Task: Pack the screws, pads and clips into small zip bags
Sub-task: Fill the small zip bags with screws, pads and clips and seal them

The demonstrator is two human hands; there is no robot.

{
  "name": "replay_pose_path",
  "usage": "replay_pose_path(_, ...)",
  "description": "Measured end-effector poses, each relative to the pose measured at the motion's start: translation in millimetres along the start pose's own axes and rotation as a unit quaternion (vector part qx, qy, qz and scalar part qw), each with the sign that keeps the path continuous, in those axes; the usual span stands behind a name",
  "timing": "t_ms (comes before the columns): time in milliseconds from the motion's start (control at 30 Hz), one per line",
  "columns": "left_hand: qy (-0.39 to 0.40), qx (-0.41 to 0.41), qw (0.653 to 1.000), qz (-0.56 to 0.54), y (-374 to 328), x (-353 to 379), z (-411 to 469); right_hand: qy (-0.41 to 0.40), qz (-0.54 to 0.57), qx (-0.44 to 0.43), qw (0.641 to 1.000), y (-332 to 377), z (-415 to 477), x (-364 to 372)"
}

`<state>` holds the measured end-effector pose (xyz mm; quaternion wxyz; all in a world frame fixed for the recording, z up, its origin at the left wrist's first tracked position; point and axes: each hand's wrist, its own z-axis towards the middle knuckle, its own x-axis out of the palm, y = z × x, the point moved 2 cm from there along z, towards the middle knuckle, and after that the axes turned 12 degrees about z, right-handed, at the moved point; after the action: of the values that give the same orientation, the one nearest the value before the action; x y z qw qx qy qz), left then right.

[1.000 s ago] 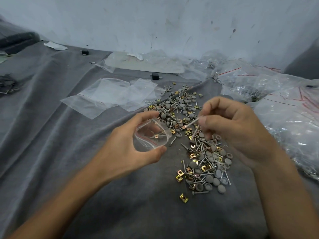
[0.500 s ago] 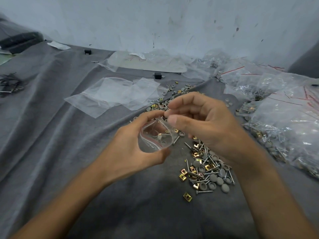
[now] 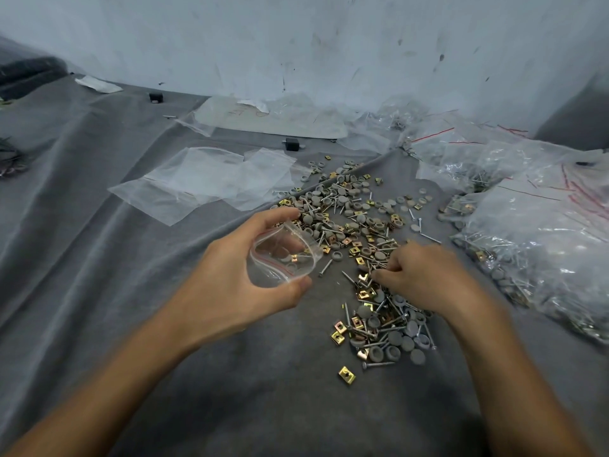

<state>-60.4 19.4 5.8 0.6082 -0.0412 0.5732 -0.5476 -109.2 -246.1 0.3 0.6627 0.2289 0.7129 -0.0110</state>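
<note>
A grey cloth (image 3: 99,258) covers the whole work surface and runs back to a scuffed pale wall (image 3: 329,37). Flat empty zip bags (image 3: 204,183) lie overlapping left of centre, with a white sheet (image 3: 270,118) behind them near the wall and two small black blocks (image 3: 291,144) (image 3: 155,96) on the cloth. Bulging clear bags with red seal lines (image 3: 543,232) crowd the right side of the frame, packed with hardware. Between these, a loose pile of screws, grey round pads and brass-coloured clips (image 3: 359,222) spreads from the centre down toward lower right; one clip (image 3: 346,373) lies apart below it. The left hand (image 3: 230,278) grips a small zip bag (image 3: 280,258) at the centre of the frame, thumb under and fingers over its mouth, holding it open just left of the pile; a few pads and a clip show through the plastic. The right hand (image 3: 425,275) is down on the pile with fingers curled, knuckles up, covering the parts beneath it. Its fingertips are blurred and buried among screws, so I cannot tell whether they pinch anything. A dark object (image 3: 29,69) at upper left and a tangle (image 3: 10,158) at the left edge are cut off and unclear.
</note>
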Motion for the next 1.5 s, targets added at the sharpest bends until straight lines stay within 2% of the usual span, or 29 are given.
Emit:
replay_pose_path(133, 0.002, -0.001, 1.0, 0.001, 0, -1, 0, 0.026, -0.017, -0.018, 0.999, 9, 3, 6)
replay_pose_path(567, 0.008, 0.001, 1.0, 0.002, 0, 0, 1, 0.085, 0.094, -0.049, 0.991, 25, 1, 20)
replay_pose_path(833, 0.003, 0.001, 1.0, -0.005, -1, 0, 0, -0.014, 0.208, -0.068, 0.976, 3, 8, 6)
replay_pose_path(933, 0.003, -0.002, 1.0, 0.007, -1, 1, 1, -0.065, 0.275, -0.114, 0.953, 3, 2, -6)
replay_pose_path(1067, 0.006, -0.004, 1.0, 0.013, -2, 3, 1, -0.082, 0.432, -0.249, 0.863, 34, -24, -27)
replay_pose_path(1133, 0.005, -0.004, 1.0, 0.017, -2, 5, 2, -0.061, 0.446, -0.3, 0.841, 53, -37, -32)
replay_pose_path(1233, 0.0, -0.006, 1.0, 0.016, -2, 5, 2, -0.034, 0.392, -0.327, 0.859, 74, -46, -28)
replay_pose_path(1333, 0.004, -0.001, 1.0, 0.009, -4, 6, 2, -0.081, 0.304, -0.326, 0.891, 85, -46, -26)
replay_pose_path(1500, 0.002, 0.001, 1.0, 0.0, -7, 5, 3, -0.083, 0.252, -0.332, 0.905, 89, -41, -29)
